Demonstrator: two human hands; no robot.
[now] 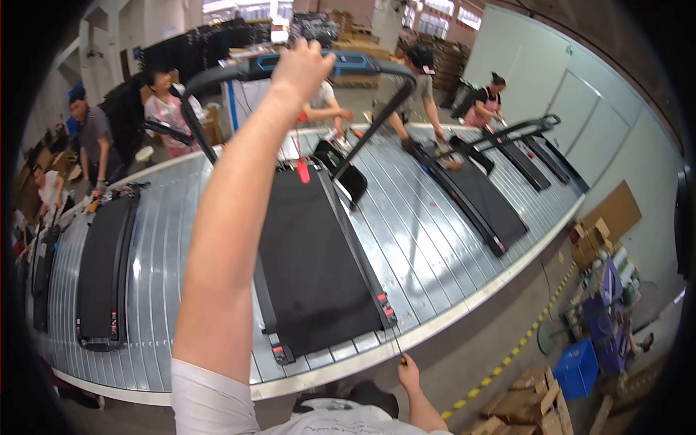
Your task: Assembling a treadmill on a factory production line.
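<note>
Left hand [301, 67] was up gripping the curved black handlebar [217, 75] of the black folding treadmill [312, 261], which lay lengthwise across the ribbed metal conveyor [428, 239] straight ahead, while the right hand [408, 373] pinched a small thin tool at the near edge.

A ribbed metal conveyor [428, 239] curves across a concrete floor [500, 326]; beyond it stand grey wall panels [580, 116], cardboard boxes [602, 225] and, apparently, bright windows [435, 22].
</note>
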